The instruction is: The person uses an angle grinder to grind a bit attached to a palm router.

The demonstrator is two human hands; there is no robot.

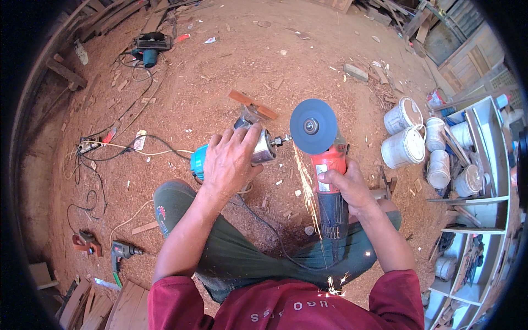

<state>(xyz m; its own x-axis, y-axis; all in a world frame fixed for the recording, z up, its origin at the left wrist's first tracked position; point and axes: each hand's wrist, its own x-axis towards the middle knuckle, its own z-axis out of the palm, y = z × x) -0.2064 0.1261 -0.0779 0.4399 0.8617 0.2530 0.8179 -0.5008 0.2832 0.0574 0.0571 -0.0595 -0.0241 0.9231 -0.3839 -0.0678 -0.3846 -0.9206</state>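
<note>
My left hand [228, 159] is wrapped over a teal and silver trim router [265, 148] lying sideways. The small metal bit [281, 140] at its end meets, or nearly meets, the edge of a round grey-blue disc [313, 125]. That disc is mounted on a red and black angle grinder [329, 165], which my right hand [355, 184] grips around the body. A stream of sparks [308, 190] runs down from the disc's edge toward my lap, with some against my maroon shirt. Just beyond the router lies a brown wooden piece [253, 104].
White buckets [403, 147] and a white shelf [487, 203] stand at right. To the far left is a circular saw [147, 54]; cords tangle around a power strip [88, 146]. A drill [124, 250] and planks [126, 308] lie near left. Wood shavings cover the ground.
</note>
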